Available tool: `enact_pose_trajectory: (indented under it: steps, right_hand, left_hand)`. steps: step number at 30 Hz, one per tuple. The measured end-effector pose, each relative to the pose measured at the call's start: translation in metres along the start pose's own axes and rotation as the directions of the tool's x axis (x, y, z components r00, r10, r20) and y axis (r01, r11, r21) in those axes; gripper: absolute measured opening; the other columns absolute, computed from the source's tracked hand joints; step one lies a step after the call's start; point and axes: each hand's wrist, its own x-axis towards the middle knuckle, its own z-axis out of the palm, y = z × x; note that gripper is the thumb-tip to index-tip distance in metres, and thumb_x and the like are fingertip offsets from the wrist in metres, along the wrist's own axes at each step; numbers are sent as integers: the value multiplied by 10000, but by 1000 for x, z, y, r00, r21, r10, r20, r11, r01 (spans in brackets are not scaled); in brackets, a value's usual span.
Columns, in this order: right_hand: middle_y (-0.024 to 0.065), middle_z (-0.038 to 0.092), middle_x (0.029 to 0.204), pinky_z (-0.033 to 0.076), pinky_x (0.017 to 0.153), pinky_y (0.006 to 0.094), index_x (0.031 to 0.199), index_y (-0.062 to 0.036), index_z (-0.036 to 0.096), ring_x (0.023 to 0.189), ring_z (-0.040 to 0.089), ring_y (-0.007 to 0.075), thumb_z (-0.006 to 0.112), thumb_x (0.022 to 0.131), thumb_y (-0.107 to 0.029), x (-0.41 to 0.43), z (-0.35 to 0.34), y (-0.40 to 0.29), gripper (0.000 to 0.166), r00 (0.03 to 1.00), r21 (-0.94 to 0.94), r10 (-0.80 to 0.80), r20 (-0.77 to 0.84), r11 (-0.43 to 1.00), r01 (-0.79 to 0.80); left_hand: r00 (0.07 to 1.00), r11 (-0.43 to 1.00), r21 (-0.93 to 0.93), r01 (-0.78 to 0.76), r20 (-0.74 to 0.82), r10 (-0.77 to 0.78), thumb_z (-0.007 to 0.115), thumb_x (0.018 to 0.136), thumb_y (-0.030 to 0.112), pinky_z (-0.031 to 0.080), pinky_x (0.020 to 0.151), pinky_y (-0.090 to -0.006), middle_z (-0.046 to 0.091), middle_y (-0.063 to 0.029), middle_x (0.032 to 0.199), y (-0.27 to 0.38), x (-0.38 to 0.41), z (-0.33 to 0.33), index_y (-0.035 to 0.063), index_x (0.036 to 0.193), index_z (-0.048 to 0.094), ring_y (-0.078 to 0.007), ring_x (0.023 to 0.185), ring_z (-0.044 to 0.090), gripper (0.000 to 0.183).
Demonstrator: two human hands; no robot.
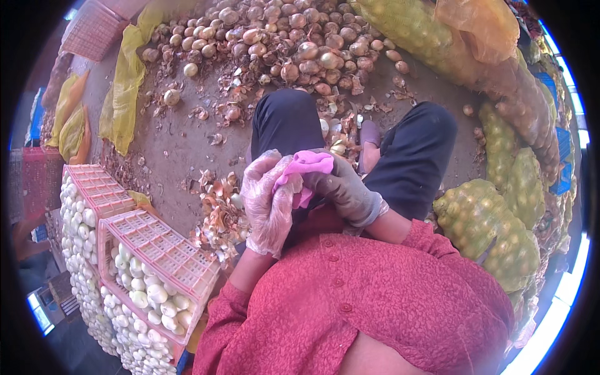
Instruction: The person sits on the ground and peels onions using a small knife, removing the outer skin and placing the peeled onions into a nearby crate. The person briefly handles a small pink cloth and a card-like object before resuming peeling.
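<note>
A bunched pink cloth (311,164) is held between my two hands, in front of my lap. My left hand (268,204) wears a thin, clear plastic glove, and its bent fingers grip the left side of the cloth. On the other side, my right hand (344,187) wears a grey work glove, with clear plastic showing at the wrist. Its fingers press against the cloth and are partly hidden behind it. Dry onion skins (222,213) are heaped on the floor beside my left hand. More skins and peeled pieces (340,140) lie between my legs.
A large pile of unpeeled onions (300,42) spreads across the floor ahead. At left stands a pink plastic crate (159,239) of peeled white onions (157,293). Full mesh sacks (487,229) line the right side. A yellow mesh bag (124,89) lies at far left.
</note>
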Motion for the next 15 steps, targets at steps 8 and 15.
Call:
enact_pose_trajectory:
  steps: [8, 15]
  right_hand:
    - [92, 644, 1142, 527, 868, 306, 1317, 16, 508, 1019, 642, 188, 607, 952, -202, 3, 3, 4, 437, 998, 149, -52, 20, 988, 48]
    - [99, 630, 1179, 517, 916, 327, 1319, 4, 513, 1053, 629, 190, 587, 962, -148, 10, -13, 13, 396, 987, 177, -96, -126, 977, 118]
  left_hand:
    - [818, 602, -624, 497, 107, -565, 619, 932, 98, 437, 694, -217, 640, -14, 865, 22, 14, -8, 16, 1000, 687, -66, 765, 553, 126]
    - [877, 840, 264, -474, 55, 477, 786, 780, 120, 528, 789, -330, 687, -103, 1023, 50, 5, -17, 44, 1023, 687, -227, 907, 661, 272]
